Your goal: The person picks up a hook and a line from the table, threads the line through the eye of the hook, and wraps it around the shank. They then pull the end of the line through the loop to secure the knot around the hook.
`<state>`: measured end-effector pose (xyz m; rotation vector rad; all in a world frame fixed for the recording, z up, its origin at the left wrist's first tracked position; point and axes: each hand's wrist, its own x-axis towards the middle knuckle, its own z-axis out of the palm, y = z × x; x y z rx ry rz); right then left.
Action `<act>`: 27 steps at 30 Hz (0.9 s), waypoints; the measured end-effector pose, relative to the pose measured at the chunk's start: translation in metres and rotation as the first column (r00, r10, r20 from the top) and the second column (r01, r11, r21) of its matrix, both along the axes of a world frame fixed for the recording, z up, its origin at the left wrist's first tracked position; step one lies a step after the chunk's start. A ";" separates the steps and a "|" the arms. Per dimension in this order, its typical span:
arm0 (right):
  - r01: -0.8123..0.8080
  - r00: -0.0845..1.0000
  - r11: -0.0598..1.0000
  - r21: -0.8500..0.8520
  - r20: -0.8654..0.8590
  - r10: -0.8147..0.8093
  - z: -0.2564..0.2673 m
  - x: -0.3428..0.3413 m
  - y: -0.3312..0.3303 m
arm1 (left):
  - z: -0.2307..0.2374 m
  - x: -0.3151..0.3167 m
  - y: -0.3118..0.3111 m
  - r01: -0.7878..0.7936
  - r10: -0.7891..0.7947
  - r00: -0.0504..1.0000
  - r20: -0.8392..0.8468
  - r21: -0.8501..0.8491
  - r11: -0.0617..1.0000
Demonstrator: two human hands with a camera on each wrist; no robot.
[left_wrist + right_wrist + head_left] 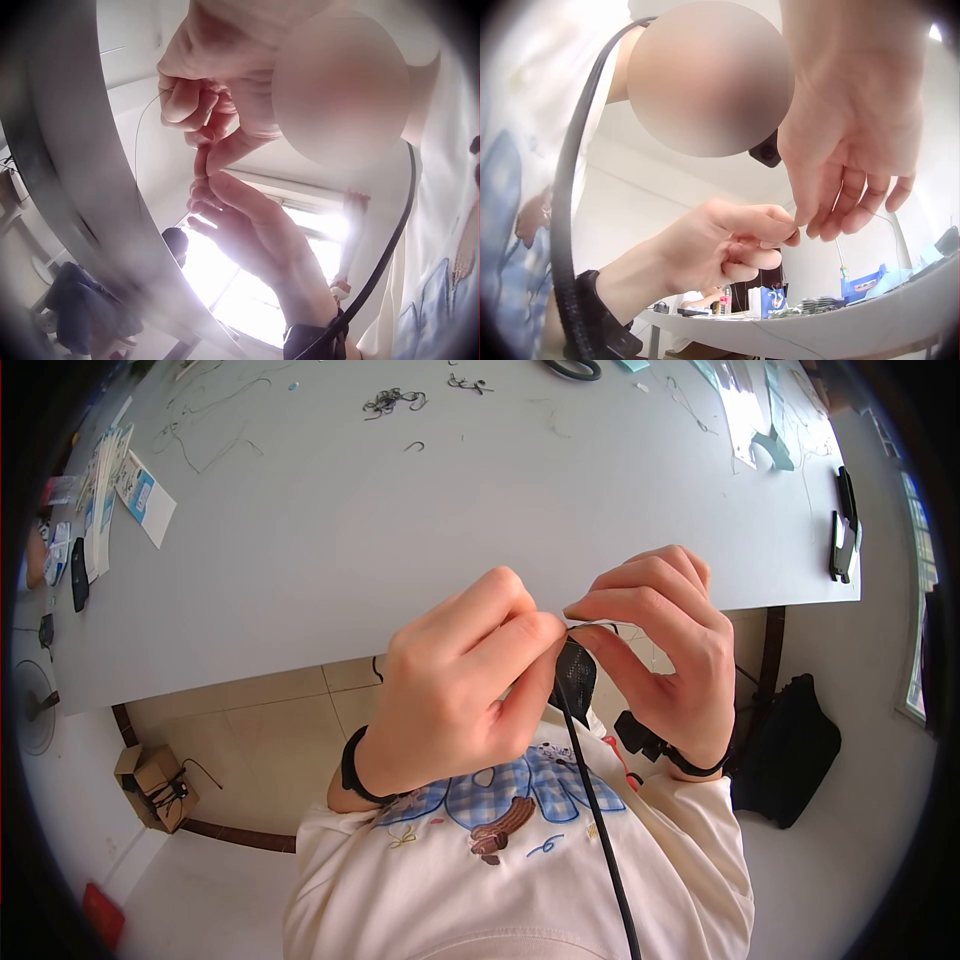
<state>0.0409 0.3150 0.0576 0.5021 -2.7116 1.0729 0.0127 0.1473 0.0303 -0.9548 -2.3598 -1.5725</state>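
Before the chest, my left hand (pixel 460 670) pinches a small dark fish hook (pixel 614 627) between thumb and index finger, mostly hidden by the fingertips. My right hand (pixel 665 630) meets it from the right, thumb and index finger close together on a thin fishing line (pixel 592 623), its other fingers loosely bent. In the left wrist view the fishing line (pixel 137 142) curves down from the left hand (pixel 217 82). From the right wrist view, the right thumb of the right hand (pixel 855 150) comes right at the left hand's fingertips (pixel 789 238).
On the grey table (pixel 300 560) lie a heap of dark hooks (pixel 393 402), a smaller pile (pixel 468 383) and a single hook (pixel 414 446). Loose line strands (pixel 190 450) and cards (pixel 145 500) are at the left. A black cable (pixel 595 800) hangs before the shirt.
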 end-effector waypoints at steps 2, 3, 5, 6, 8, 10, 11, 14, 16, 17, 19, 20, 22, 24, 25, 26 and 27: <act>0.097 0.994 0.994 -0.050 0.054 -0.094 0.003 0.001 -0.001 | 0.000 0.001 0.000 0.009 -0.009 0.999 0.043 0.015 1.000; 0.097 0.994 0.994 -0.050 0.056 -0.095 0.002 0.002 -0.001 | 0.001 0.001 -0.001 0.013 -0.015 0.999 0.053 0.026 1.000; 0.115 0.988 0.972 -0.206 0.127 -0.090 -0.001 0.004 0.000 | 0.001 0.000 -0.002 0.016 -0.018 0.998 0.062 0.038 0.999; 0.114 0.988 0.972 -0.206 0.129 -0.089 -0.001 0.004 0.000 | 0.002 0.000 -0.002 0.020 -0.023 0.997 0.070 0.045 0.999; 0.091 0.986 0.966 -0.242 0.156 -0.054 -0.001 0.006 0.000 | 0.001 0.000 -0.001 0.027 -0.031 0.996 0.079 0.054 0.998; 0.060 0.991 0.974 -0.220 0.133 -0.031 -0.002 0.005 0.002 | 0.000 0.000 0.000 0.026 -0.030 0.998 0.063 0.066 0.997; 0.025 0.994 0.980 -0.197 0.107 -0.003 -0.003 0.004 0.002 | 0.000 0.000 0.000 0.027 -0.031 0.997 0.063 0.065 0.998; 0.061 0.993 0.980 -0.188 0.109 -0.041 -0.003 0.004 0.000 | 0.002 -0.001 -0.001 0.035 -0.038 0.998 0.058 0.053 0.998; 0.057 0.993 0.984 -0.171 0.113 -0.038 -0.002 0.003 0.001 | 0.002 -0.001 -0.001 0.042 -0.045 0.997 0.060 0.051 0.998; 0.054 0.993 0.987 -0.154 0.116 -0.036 -0.002 0.003 0.002 | 0.002 -0.001 -0.001 0.042 -0.045 0.997 0.060 0.050 0.998; 0.052 0.993 0.987 -0.155 0.113 -0.034 -0.003 0.003 0.003 | 0.002 -0.001 -0.002 0.048 -0.051 0.997 0.062 0.049 0.998; 0.049 0.994 0.987 -0.155 0.109 -0.032 -0.004 0.003 0.004 | 0.001 -0.001 -0.002 0.048 -0.051 0.997 0.063 0.049 0.998; 0.069 0.990 0.974 -0.215 0.134 -0.040 -0.006 0.004 0.004 | -0.001 -0.001 -0.002 0.055 -0.060 0.996 0.073 0.065 0.996; 0.089 0.986 0.958 -0.273 0.159 -0.046 -0.006 0.005 0.004 | 0.000 -0.001 -0.002 0.056 -0.061 0.995 0.074 0.068 0.996; 0.127 0.976 0.934 -0.333 0.211 -0.057 -0.006 0.006 0.004 | 0.000 -0.001 -0.002 0.055 -0.060 0.995 0.074 0.071 0.996; 0.168 0.962 0.906 -0.389 0.264 -0.065 -0.005 0.008 0.005 | 0.000 -0.001 -0.002 0.055 -0.061 0.995 0.075 0.071 0.996; 0.169 0.962 0.906 -0.389 0.265 -0.065 -0.002 0.008 0.006 | -0.001 -0.001 -0.002 0.054 -0.060 0.996 0.071 0.084 0.995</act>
